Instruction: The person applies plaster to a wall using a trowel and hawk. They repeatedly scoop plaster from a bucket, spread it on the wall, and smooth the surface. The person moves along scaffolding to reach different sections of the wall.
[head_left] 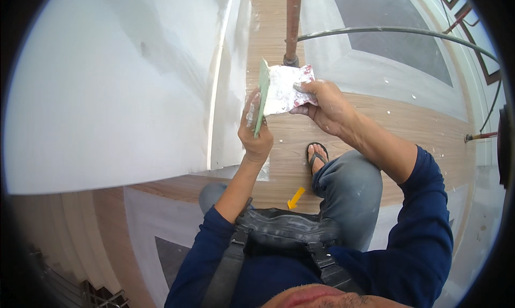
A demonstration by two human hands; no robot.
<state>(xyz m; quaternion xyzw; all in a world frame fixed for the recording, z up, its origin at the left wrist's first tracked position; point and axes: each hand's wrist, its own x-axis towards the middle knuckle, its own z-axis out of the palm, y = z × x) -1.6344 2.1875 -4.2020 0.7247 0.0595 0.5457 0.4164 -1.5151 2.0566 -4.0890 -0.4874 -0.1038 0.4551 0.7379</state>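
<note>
**Both hands on sanding gear, wall looks mostly coated**

Left hand, frame centre: closed around a thin green pad, held edge-on and upright, thumb up along its left face. Thumb and palm are dusted white.

Right hand, just right of it: fingers pinch the right edge of a sheet, white with reddish patches, probably sandpaper. The sheet's left edge meets the pad's top half, so sheet and pad are touching; it looks like the sheet is being fitted to or pulled off the pad, can't tell which.

Progress, judged from surfaces: the wall filling the left of the frame is smooth and white, with one small grey mark near its top centre. So filler or primer looks done over most of it; spot sanding likely remains. Neither hand is on the wall; the pad is near its right edge, apart from it.

Outward: wood-look floor with white specks, sandalled foot just below the hands, black pouch at the waist with a yellow bit above it, rusty pole at top centre.
</note>
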